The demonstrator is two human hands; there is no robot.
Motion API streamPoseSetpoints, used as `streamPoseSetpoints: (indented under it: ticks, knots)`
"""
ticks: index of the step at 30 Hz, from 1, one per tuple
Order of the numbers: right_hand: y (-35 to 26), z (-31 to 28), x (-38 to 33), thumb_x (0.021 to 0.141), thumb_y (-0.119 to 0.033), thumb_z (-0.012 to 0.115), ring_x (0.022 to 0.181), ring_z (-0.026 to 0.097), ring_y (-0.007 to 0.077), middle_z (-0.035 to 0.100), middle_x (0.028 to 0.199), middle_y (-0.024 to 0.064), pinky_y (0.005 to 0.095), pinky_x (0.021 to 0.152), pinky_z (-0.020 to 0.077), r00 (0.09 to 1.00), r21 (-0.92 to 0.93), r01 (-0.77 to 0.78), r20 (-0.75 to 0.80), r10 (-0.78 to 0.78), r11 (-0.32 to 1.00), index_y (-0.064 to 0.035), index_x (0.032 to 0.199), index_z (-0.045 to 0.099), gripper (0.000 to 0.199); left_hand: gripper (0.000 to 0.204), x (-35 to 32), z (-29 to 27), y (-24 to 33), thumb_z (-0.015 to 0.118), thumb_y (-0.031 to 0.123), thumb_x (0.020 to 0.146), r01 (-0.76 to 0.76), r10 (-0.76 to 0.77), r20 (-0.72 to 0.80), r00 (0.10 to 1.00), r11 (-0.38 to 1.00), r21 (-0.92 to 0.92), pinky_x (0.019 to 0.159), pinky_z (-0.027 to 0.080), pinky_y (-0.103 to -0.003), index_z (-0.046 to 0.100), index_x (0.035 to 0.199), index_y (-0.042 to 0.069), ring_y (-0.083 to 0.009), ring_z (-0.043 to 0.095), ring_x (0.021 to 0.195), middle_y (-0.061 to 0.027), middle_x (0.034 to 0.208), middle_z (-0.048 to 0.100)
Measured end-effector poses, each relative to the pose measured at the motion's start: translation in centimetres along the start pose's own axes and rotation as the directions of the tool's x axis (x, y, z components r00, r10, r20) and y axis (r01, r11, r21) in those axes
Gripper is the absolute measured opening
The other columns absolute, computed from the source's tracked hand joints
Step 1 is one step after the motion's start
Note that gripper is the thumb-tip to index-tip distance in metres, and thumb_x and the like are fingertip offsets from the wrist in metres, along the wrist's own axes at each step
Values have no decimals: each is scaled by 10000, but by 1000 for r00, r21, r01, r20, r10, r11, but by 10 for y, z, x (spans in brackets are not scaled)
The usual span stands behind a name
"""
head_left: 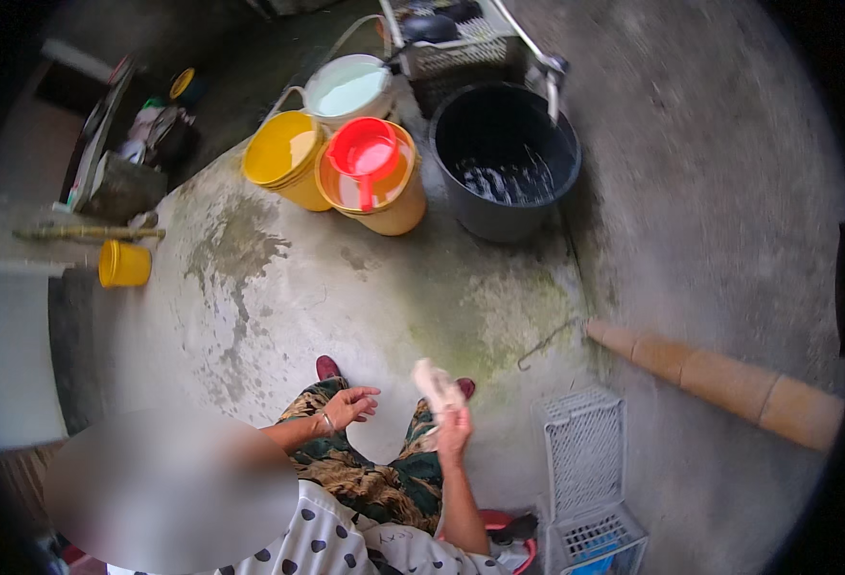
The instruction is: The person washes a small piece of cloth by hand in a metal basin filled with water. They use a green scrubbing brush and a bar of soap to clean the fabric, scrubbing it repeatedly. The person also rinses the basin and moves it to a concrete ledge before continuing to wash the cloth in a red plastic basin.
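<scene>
My left hand (350, 407) is held above my left knee, its fingers stretched out and slightly apart with nothing in them. A bracelet circles that wrist. Over my right knee, my right hand (454, 433) is closed on a pale cream, limp-looking thing (434, 383), blurred and perhaps a cloth or glove. It sticks up and away from the fingers, clear of my left hand. Patterned trousers (346, 450) cover my legs, and dark red shoes (326, 367) show beyond the knees.
Ahead stand yellow buckets (278, 153), a red dipper (365, 149) on one, a white bucket (348, 88) and a black tub (505, 158) with water. A grey plastic crate (585, 460) is near my right, a hooked rod (545, 347) and brown edging (710, 379) beyond. Wet patches mark the concrete.
</scene>
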State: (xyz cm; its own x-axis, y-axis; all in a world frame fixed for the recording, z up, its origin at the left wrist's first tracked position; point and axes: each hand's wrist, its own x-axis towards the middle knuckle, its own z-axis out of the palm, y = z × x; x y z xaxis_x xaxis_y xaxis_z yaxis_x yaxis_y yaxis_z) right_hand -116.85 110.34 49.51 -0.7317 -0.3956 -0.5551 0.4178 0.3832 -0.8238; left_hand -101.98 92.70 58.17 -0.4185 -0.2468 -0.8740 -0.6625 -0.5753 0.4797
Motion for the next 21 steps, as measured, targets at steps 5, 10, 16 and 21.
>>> streamPoseSetpoints:
  ticks: [5,10,16,21]
  knots:
    - [-102,121,-76,780,-75,393,682,498,93,569,773,27,240,615,413,818,266,-88,570,-83,960,25,902,546,220,613,-50,-54,18,528,239,856,-59,38,-48,998,805,-591,797,467,-354,185,1357,159,-186,547,968,-80,1145,497]
    - [-117,227,-132,863,-207,454,666,466,68,543,733,5,214,603,397,691,125,-88,723,-30,988,29,852,561,259,429,-88,-138,-24,484,69,855,-382,357,-187,915,617,-688,831,458,-321,361,1266,62,-173,534,990,-92,1116,522]
    - [-156,364,-216,833,-174,561,633,461,69,539,689,5,238,563,415,751,-83,290,637,-173,953,-5,740,535,194,209,-148,-249,-56,448,84,873,-571,296,-490,820,482,-664,726,479,-274,497,1065,18,-133,562,839,-56,933,566]
    - [-158,468,-264,819,-170,580,709,478,113,541,796,61,271,637,425,655,-46,588,612,-443,808,-4,836,507,182,220,-198,-335,-42,387,145,904,-630,203,-596,777,245,-737,717,480,-271,473,1069,28,-139,568,822,-68,944,560]
